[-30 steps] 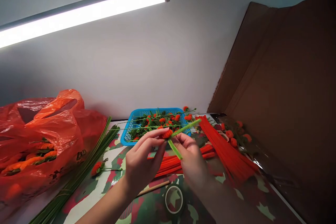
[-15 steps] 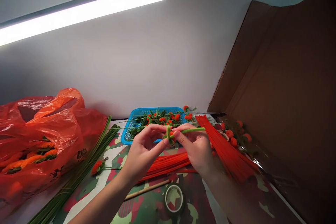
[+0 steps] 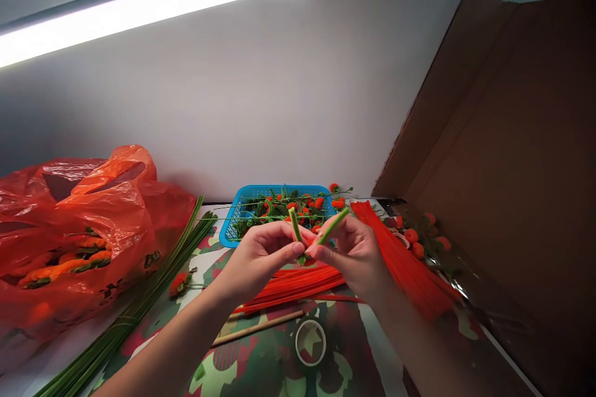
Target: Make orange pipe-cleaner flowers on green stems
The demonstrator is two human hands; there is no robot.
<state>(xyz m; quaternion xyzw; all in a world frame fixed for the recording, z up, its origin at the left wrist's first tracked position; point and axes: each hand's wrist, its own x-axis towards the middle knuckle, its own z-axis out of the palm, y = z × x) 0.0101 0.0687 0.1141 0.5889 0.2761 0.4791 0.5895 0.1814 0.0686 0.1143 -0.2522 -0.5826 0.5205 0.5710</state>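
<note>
Bright-green, narrow, fuzzy chenille strip (image 3: 333,227) was held between both hands, two ends raised in a V (one piece or two, the fingers hid the join). Left hand (image 3: 261,254): thumb and fingers pinched together at the base of one end. Right hand (image 3: 358,254): similar pinch at the other. Position: above the long, flat bundle of red strips (image 3: 298,288), nearer than the blue, perforated plastic basket (image 3: 228,228). Handling, judged: very light, soft-piled, bendable yet probably wire-stiffened, little slip, pile easily crushed. Best hold seemed low, by fingertips, leaving both ends free.
</note>
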